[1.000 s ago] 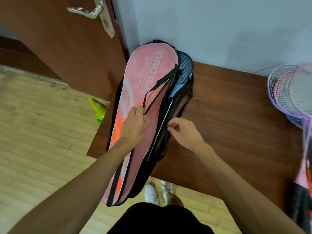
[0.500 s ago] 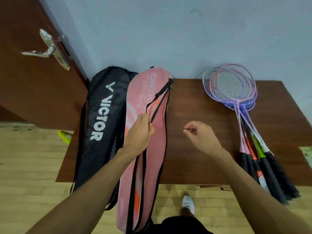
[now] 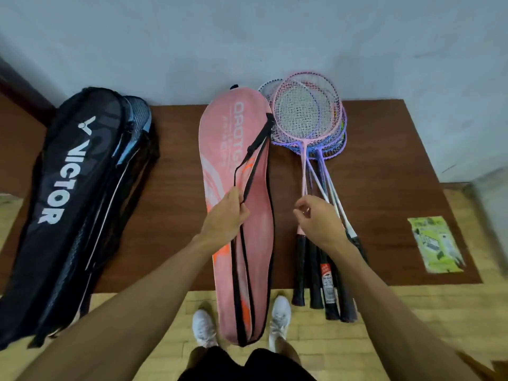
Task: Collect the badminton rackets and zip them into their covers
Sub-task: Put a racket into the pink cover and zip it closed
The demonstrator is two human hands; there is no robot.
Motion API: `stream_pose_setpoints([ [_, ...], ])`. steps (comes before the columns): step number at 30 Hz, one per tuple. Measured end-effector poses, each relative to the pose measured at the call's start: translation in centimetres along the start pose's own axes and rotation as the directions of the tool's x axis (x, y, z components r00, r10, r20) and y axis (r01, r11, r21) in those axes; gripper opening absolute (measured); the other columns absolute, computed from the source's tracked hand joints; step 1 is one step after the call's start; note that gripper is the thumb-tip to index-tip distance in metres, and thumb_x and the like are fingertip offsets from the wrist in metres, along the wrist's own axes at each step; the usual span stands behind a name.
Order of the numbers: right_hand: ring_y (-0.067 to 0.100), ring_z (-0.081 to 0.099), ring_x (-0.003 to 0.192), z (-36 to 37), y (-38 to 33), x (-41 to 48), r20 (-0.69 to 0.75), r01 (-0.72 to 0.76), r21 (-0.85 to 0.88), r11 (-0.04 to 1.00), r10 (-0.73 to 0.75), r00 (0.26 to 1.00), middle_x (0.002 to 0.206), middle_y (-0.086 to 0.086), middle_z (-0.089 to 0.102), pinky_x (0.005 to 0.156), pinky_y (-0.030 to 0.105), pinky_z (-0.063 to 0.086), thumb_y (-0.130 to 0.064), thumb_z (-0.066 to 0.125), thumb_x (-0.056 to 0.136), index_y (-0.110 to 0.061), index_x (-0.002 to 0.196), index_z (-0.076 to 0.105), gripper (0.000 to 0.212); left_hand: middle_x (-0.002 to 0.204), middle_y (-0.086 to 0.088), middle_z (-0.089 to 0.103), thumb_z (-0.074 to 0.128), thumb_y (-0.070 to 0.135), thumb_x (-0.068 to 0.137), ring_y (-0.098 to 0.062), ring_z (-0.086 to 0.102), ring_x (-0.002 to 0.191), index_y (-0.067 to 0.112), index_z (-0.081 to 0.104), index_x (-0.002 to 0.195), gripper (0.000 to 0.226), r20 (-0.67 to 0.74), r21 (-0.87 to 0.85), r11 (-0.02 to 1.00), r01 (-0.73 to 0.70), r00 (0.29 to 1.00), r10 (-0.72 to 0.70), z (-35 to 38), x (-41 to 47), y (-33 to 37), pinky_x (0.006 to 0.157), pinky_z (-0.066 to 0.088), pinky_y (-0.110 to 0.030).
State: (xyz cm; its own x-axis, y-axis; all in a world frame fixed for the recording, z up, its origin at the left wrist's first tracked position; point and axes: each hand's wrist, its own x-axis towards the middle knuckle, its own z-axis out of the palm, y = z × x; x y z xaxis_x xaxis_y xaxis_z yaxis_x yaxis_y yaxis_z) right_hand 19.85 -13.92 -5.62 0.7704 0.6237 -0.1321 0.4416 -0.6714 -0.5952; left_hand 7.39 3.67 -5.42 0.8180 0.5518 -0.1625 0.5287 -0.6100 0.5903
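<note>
The person stands at the near edge of the brown wooden surface (image 3: 384, 188), both forearms stretched forward over it. The left hand (image 3: 225, 215) is palm down on the pink racket cover (image 3: 236, 188), its fingers (image 3: 243, 211) pinched around the black strap (image 3: 255, 149) that runs along the cover's right side. The right hand (image 3: 319, 221) hovers just right of the cover, wrist slightly cocked, fingers curled with thumb and forefinger drawn together at the thin shafts of the rackets (image 3: 308, 119); whether they actually grip a shaft I cannot tell.

The pink cover lies lengthwise in the middle of the surface, its head end at the back wall (image 3: 247, 37) and its narrow end hanging well over the near edge, above the person's white shoes (image 3: 204, 328). The rackets lie stacked just beside it on the right, heads overlapping against the wall, black handles poking past the near edge. A black Victor bag (image 3: 68, 188) lies over the left edge of the surface, well apart from the pink cover, with a broad bare strip of wood between them. To the right of the rackets there is more bare wood, then a green printed packet (image 3: 435, 243) near the front right corner. Wooden floor (image 3: 412, 325) shows beyond the near edge.
</note>
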Motion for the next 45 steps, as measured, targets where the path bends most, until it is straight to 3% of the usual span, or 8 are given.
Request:
stream_pose_setpoints([
  [8, 0.032, 0.058, 0.100, 1.1, 2.8, 4.2, 0.013, -0.132, -0.105, 0.986, 0.134, 0.991, 0.108, 0.012, 0.060, 0.079, 0.038, 0.046, -0.025, 0.057, 0.089, -0.008, 0.107, 0.055, 0.025, 0.105, -0.002, 0.052, 0.048, 0.004, 0.086, -0.026, 0.055, 0.087, 0.010, 0.043, 0.117, 0.033, 0.080, -0.148, 0.983, 0.109, 0.992, -0.098, 4.3, 1.3, -0.3, 0.075, 0.043, -0.034],
  [12, 0.034, 0.060, 0.100, 2.3, 2.5, 5.9, 0.051, -0.189, -0.186, 0.964, 0.201, 0.978, 0.107, 0.014, 0.062, 0.079, 0.040, 0.048, -0.033, 0.060, 0.090, -0.008, 0.108, 0.053, 0.032, 0.102, -0.006, 0.051, 0.044, 0.003, 0.089, -0.024, 0.052, 0.083, 0.006, 0.042, 0.123, 0.034, 0.042, -0.252, 0.944, 0.215, 0.976, -0.212, 5.8, 1.6, -0.8, 0.073, 0.037, -0.029],
  [19, 0.037, 0.060, 0.095, 3.1, 2.3, 7.1, 0.022, -0.207, -0.177, 0.962, 0.214, 0.977, 0.105, 0.017, 0.060, 0.071, 0.037, 0.045, -0.014, 0.054, 0.087, -0.002, 0.103, 0.051, 0.020, 0.119, -0.018, 0.059, 0.046, 0.023, 0.100, -0.032, 0.057, 0.106, 0.008, 0.040, 0.135, 0.039, -0.010, -0.285, 0.928, 0.239, 0.968, -0.252, 5.6, 1.8, -1.7, 0.088, 0.042, -0.036],
  [23, 0.036, 0.061, 0.083, 1.9, 2.4, 6.4, 0.017, -0.179, -0.030, 0.983, 0.180, 0.984, 0.085, 0.017, 0.065, 0.066, 0.032, 0.039, -0.014, 0.054, 0.089, -0.003, 0.097, 0.054, 0.013, 0.107, -0.017, 0.062, 0.050, 0.026, 0.097, -0.037, 0.057, 0.099, 0.006, 0.052, 0.123, 0.033, 0.054, -0.057, 0.977, 0.207, 0.977, -0.204, 3.5, 2.1, -2.2, 0.083, 0.046, -0.040],
  [28, 0.028, 0.062, 0.085, -0.6, 1.2, 4.6, -0.016, -0.110, 0.093, 0.990, 0.112, 0.994, 0.091, 0.013, 0.069, 0.071, 0.026, 0.040, -0.014, 0.058, 0.091, -0.003, 0.107, 0.059, 0.020, 0.088, -0.018, 0.061, 0.046, 0.021, 0.096, -0.040, 0.060, 0.075, 0.010, 0.045, 0.098, 0.011, 0.021, -0.126, 0.950, 0.285, 0.958, -0.284, 0.8, 2.4, -1.7, 0.072, 0.052, -0.048],
  [34, 0.028, 0.066, 0.087, -2.1, 1.8, 2.0, -0.056, -0.091, 0.139, 0.986, 0.100, 0.993, 0.088, 0.010, 0.072, 0.078, 0.028, 0.044, -0.013, 0.060, 0.088, -0.004, 0.099, 0.064, 0.015, 0.100, -0.025, 0.060, 0.042, 0.013, 0.095, -0.044, 0.062, 0.081, 0.003, 0.044, 0.107, 0.015, -0.100, -0.189, 0.898, 0.396, 0.902, -0.419, -1.6, 3.0, -1.1, 0.076, 0.053, -0.048],
  [40, 0.025, 0.062, 0.068, -2.4, 3.1, -3.2, -0.057, -0.014, 0.106, 0.994, 0.020, 0.998, 0.077, 0.010, 0.069, 0.060, 0.023, 0.040, -0.013, 0.062, 0.087, -0.003, 0.089, 0.062, 0.009, 0.110, -0.022, 0.058, 0.041, 0.016, 0.096, -0.045, 0.063, 0.085, 0.004, 0.044, 0.115, 0.023, -0.141, -0.317, 0.826, 0.466, 0.838, -0.527, -2.7, 3.1, -1.2, 0.078, 0.054, -0.051],
  [45, 0.022, 0.057, 0.060, -1.1, 4.1, -7.8, -0.007, -0.009, 0.060, 0.998, 0.010, 1.000, 0.071, 0.003, 0.064, 0.055, 0.027, 0.038, -0.013, 0.063, 0.088, -0.007, 0.087, 0.058, 0.008, 0.110, -0.024, 0.056, 0.050, 0.017, 0.095, -0.044, 0.062, 0.089, 0.007, 0.043, 0.113, 0.023, -0.108, -0.334, 0.851, 0.405, 0.881, -0.461, -2.3, 2.5, -2.0, 0.077, 0.054, -0.054],
])
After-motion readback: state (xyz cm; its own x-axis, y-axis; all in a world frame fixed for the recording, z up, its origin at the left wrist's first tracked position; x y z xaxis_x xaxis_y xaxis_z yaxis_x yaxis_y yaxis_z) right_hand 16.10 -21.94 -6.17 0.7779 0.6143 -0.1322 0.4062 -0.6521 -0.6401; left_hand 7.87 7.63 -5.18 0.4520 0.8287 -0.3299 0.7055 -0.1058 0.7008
